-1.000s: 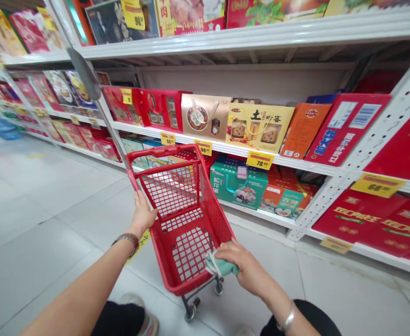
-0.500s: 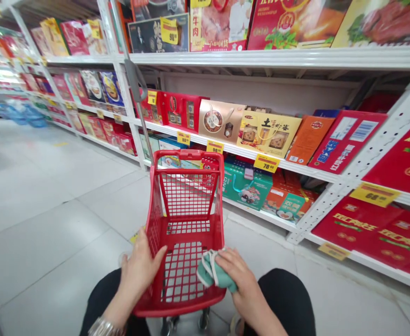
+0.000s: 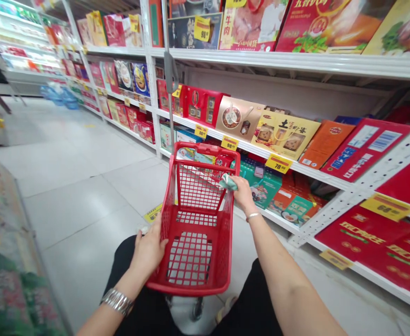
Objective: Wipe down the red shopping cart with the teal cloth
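A red plastic shopping basket on wheels (image 3: pixel 205 150) stands in front of me, with a mesh floor and mesh walls, and nothing lies inside it. My left hand (image 3: pixel 149 252) grips its near left wall. My right hand (image 3: pixel 242 193) reaches to the basket's far right corner, pinching a teal cloth (image 3: pixel 228 183) against the upper edge. A thin grey pole with a flag-like tip (image 3: pixel 170 70) rises from behind the basket. The wheels are mostly hidden beneath it.
White metal shelving (image 3: pixel 330 63) runs along the right, holding red, gold and green gift boxes with yellow price tags (image 3: pixel 278 164). A tiled aisle floor (image 3: pixel 86 205) stretches left and ahead. A blurred display (image 3: pixel 9 289) intrudes at lower left.
My right hand has moved forward with the cloth, from the basket's near part to its far right corner. The view has turned left, and the basket stands more upright.
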A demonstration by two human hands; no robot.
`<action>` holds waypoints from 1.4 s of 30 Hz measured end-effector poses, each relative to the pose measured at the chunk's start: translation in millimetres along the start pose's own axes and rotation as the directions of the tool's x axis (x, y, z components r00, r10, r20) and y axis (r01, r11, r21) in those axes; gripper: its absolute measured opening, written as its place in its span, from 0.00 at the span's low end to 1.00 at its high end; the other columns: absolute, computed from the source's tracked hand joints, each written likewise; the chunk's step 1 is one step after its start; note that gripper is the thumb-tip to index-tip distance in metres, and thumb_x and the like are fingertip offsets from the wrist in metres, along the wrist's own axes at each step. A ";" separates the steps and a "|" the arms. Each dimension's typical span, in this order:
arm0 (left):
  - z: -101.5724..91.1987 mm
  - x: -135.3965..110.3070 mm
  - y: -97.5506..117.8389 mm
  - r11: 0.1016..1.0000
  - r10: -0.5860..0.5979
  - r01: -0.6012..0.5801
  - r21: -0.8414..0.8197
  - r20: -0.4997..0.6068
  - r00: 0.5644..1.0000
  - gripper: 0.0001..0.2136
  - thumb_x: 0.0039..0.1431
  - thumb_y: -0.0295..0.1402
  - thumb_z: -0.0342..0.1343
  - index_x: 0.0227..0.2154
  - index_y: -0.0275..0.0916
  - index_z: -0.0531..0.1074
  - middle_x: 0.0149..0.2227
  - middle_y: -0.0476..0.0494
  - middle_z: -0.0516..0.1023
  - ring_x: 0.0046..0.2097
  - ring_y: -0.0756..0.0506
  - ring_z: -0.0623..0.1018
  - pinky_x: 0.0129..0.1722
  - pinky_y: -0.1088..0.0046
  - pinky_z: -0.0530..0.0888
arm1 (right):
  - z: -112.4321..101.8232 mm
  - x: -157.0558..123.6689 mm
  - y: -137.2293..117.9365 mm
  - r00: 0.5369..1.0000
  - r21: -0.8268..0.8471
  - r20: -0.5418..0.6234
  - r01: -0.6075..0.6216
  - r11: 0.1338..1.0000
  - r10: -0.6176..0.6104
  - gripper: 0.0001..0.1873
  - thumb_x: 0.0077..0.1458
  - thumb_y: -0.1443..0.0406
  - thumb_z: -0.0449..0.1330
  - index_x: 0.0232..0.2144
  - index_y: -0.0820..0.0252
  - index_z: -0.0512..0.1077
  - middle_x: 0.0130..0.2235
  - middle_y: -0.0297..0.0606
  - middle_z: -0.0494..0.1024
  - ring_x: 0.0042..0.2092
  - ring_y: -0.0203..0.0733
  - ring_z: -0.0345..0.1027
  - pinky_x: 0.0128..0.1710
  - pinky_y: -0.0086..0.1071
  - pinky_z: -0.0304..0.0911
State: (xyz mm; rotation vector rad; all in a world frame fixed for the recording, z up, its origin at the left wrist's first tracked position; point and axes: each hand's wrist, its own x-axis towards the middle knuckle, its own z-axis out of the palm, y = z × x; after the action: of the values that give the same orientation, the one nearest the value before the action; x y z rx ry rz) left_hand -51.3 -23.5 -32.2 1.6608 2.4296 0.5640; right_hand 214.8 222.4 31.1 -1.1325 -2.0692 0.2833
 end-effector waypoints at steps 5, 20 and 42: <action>-4.8 8.7 1.5 0.997 0.020 -0.019 -0.072 0.006 1.000 0.38 0.59 0.26 0.52 0.71 0.39 0.46 0.63 0.33 0.71 0.58 0.38 0.76 0.63 0.57 0.65 | 3.4 -37.4 -3.9 0.995 0.069 -0.027 -0.097 0.993 0.099 0.22 0.52 0.72 0.54 0.49 0.55 0.76 0.51 0.42 0.79 0.54 0.46 0.70 0.58 0.44 0.63; 2.8 -10.0 55.0 0.990 0.112 -0.129 -0.065 -0.216 0.970 0.31 0.68 0.42 0.44 0.69 0.32 0.52 0.69 0.28 0.59 0.71 0.31 0.57 0.67 0.36 0.49 | 7.5 -227.9 -107.7 0.982 0.302 0.148 0.071 0.951 -0.120 0.33 0.49 0.77 0.52 0.56 0.51 0.70 0.53 0.41 0.77 0.56 0.45 0.70 0.58 0.39 0.66; 27.1 -84.7 42.2 0.799 0.575 -0.572 -0.187 -0.041 0.817 0.17 0.68 0.46 0.49 0.48 0.49 0.79 0.52 0.45 0.82 0.61 0.39 0.73 0.70 0.40 0.38 | -86.6 -51.0 24.0 1.000 -0.378 -0.025 -0.015 0.926 0.006 0.31 0.44 0.79 0.48 0.48 0.61 0.76 0.52 0.49 0.77 0.58 0.54 0.63 0.63 0.57 0.50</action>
State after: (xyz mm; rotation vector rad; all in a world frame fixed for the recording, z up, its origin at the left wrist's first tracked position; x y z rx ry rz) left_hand 26.1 -82.1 -48.5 2.2944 1.7461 0.8192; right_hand 307.6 182.6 53.4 -1.3641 -2.1535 -0.1341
